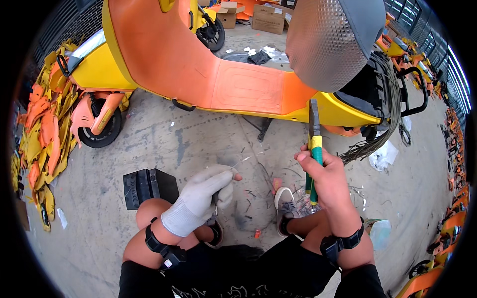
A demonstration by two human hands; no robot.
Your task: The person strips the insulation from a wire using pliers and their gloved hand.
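My right hand is bare and grips the green and yellow handles of metal pliers, their jaws pointing up in front of the scooter's lower side. A pale knitted glove with a bare fingertip covers my left hand. Its fingers are curled, and whether they pinch something small cannot be told. Before me stands a yellow and orange scooter with its seat tilted up. A bundle of thin grey-green wires or ties hangs over its rear, beside the black grab rail.
A black box-like part sits on the floor by my left knee. Cut strips and scraps litter the concrete between my feet. Yellow and orange panels are piled at the left. Cardboard boxes stand behind the scooter; more scooter parts line the right.
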